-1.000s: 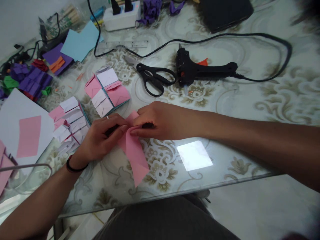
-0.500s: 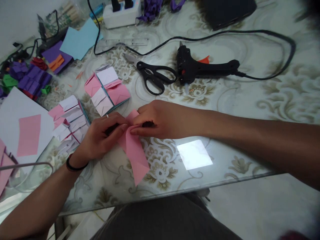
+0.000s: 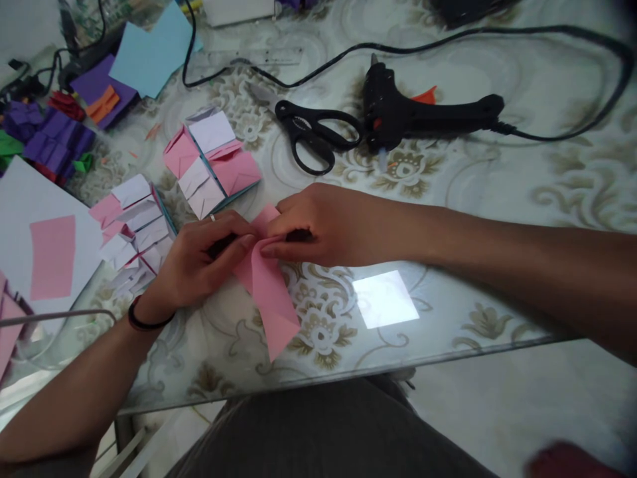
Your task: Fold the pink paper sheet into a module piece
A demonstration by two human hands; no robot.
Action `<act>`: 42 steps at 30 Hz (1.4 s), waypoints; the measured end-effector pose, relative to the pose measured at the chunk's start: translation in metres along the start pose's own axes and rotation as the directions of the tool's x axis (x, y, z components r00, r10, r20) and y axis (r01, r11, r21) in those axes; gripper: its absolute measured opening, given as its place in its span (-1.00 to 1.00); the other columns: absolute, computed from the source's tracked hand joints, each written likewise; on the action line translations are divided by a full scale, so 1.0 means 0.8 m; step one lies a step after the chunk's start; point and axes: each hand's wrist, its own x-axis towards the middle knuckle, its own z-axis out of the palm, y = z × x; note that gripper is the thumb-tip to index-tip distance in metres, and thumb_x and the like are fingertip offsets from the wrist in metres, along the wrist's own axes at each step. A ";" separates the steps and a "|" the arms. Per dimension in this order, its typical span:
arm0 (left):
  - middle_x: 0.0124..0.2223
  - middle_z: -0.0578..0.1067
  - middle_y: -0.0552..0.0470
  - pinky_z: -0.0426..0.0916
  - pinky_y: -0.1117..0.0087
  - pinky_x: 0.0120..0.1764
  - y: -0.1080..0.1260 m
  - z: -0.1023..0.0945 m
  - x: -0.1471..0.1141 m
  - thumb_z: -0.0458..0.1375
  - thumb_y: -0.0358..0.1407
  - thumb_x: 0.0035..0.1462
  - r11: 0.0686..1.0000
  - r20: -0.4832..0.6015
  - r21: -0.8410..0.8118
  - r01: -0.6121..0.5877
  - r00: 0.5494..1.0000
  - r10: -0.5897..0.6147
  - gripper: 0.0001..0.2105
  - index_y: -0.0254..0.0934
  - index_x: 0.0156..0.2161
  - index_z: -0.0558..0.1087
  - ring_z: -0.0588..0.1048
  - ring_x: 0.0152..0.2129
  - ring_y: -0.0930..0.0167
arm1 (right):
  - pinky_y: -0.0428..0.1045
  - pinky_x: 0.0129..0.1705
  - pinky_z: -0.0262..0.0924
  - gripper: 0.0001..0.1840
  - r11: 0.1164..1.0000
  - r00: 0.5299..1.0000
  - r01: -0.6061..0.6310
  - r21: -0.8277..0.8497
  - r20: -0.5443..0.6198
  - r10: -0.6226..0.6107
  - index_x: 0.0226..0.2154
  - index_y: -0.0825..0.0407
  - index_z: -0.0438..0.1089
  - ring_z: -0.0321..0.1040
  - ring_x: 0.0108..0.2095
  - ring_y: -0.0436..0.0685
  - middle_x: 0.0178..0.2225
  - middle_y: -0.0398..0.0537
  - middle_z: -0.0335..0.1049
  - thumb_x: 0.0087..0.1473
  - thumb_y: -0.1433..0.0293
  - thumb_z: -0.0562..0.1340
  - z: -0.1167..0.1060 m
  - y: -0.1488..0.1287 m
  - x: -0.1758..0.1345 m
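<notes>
Both hands pinch a strip of pink paper (image 3: 275,302) above the front part of the table. My left hand (image 3: 202,255) grips its left side between thumb and fingers. My right hand (image 3: 301,229) pinches the middle, where the paper bends up into a fold. The strip's lower end hangs toward the table's front edge, and its upper end shows between the hands. Beyond my hands lies a pink and white folded-paper piece (image 3: 212,162). Another such folded piece (image 3: 137,229) rests just left of my left hand.
Behind my hands are black-handled scissors (image 3: 318,136) and a black glue gun (image 3: 428,113) with its cord (image 3: 458,34). White paper (image 3: 89,249), a pink rectangle (image 3: 52,257), purple folded pieces (image 3: 60,149) and light blue sheets (image 3: 152,50) lie leftward. A clear ruler (image 3: 253,58) is farther back.
The view has tilted slightly, so the things on the table sit a little higher in the picture. Both hands keep their hold on the pink paper, whose fold looks almost the same.
</notes>
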 end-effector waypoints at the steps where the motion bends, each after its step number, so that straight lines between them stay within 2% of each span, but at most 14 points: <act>1: -0.24 0.59 0.01 0.39 0.30 -0.31 0.000 0.000 0.000 0.14 -0.28 0.47 1.000 0.001 0.001 0.005 1.000 -0.005 -0.85 -0.12 -0.14 0.56 0.51 -0.37 0.40 | -0.02 -0.29 -0.11 -0.53 1.000 1.000 0.000 -0.003 0.002 0.000 -0.44 0.13 0.45 0.12 -0.44 -0.11 -0.45 -0.17 0.30 0.43 0.19 0.17 0.000 0.001 0.000; 7: -0.28 0.57 0.03 0.35 0.34 -0.35 0.002 0.001 0.001 0.14 -0.28 0.47 0.999 -0.007 0.031 0.010 1.000 -0.010 -0.84 -0.15 -0.17 0.55 0.49 -0.41 0.44 | -0.02 -0.29 -0.12 -0.50 1.000 1.000 0.004 -0.020 0.009 -0.004 -0.45 0.14 0.43 0.12 -0.43 -0.11 -0.45 -0.17 0.32 0.44 0.17 0.15 0.001 0.002 -0.001; 11: -0.27 0.59 0.07 0.35 0.46 -0.35 -0.002 0.002 0.002 0.17 -0.33 0.45 0.997 -0.020 0.044 -0.070 0.997 0.071 -0.87 -0.24 -0.16 0.56 0.50 -0.40 0.52 | -0.03 -0.28 -0.08 -0.52 0.997 1.000 -0.007 -0.072 0.026 0.009 -0.40 0.13 0.45 0.13 -0.42 -0.10 -0.42 -0.17 0.36 0.45 0.17 0.14 0.000 0.001 -0.002; 16: -0.30 0.56 0.09 0.31 0.51 -0.37 -0.003 0.003 0.004 0.17 -0.35 0.44 0.996 -0.034 0.047 -0.082 0.996 0.084 -0.86 -0.30 -0.18 0.56 0.46 -0.42 0.57 | -0.02 -0.29 -0.06 -0.55 0.992 0.999 -0.019 -0.122 0.036 0.023 -0.35 0.11 0.49 0.15 -0.40 -0.08 -0.40 -0.15 0.40 0.46 0.18 0.12 -0.001 -0.001 -0.002; 21: -0.29 0.57 0.08 0.32 0.50 -0.34 -0.002 0.004 0.004 0.18 -0.35 0.43 0.996 -0.040 0.041 -0.074 0.996 0.076 -0.86 -0.30 -0.19 0.56 0.48 -0.40 0.56 | -0.02 -0.31 -0.05 -0.55 0.991 0.998 -0.044 -0.128 0.039 0.049 -0.38 0.10 0.47 0.14 -0.42 -0.09 -0.42 -0.17 0.38 0.45 0.17 0.14 -0.002 -0.002 -0.002; 30: -0.30 0.58 0.07 0.31 0.46 -0.37 -0.002 0.005 0.004 0.20 -0.36 0.39 0.997 -0.059 0.044 -0.055 0.997 0.058 -0.88 -0.27 -0.21 0.57 0.48 -0.42 0.52 | -0.01 -0.33 -0.05 -0.54 0.989 0.999 -0.019 -0.144 0.025 0.022 -0.41 0.07 0.46 0.15 -0.43 -0.07 -0.46 -0.18 0.38 0.44 0.17 0.14 -0.002 0.000 -0.002; 37: -0.30 0.57 0.10 0.31 0.48 -0.36 -0.001 0.005 0.005 0.19 -0.38 0.38 0.996 -0.059 0.056 -0.066 0.996 0.069 -0.88 -0.28 -0.23 0.56 0.48 -0.41 0.54 | -0.06 -0.33 -0.08 -0.57 0.992 0.999 -0.053 -0.115 -0.004 0.053 -0.43 0.12 0.50 0.10 -0.45 -0.16 -0.51 -0.28 0.26 0.42 0.23 0.23 -0.002 -0.005 -0.002; 42: -0.31 0.56 0.11 0.28 0.47 -0.37 0.002 0.005 0.005 0.19 -0.37 0.39 0.997 -0.062 0.066 -0.051 0.997 0.055 -0.87 -0.28 -0.23 0.56 0.46 -0.43 0.55 | -0.06 -0.31 -0.09 -0.57 0.992 0.999 -0.044 -0.120 -0.005 0.044 -0.43 0.15 0.51 0.08 -0.46 -0.17 -0.51 -0.29 0.25 0.41 0.24 0.25 -0.002 -0.006 0.000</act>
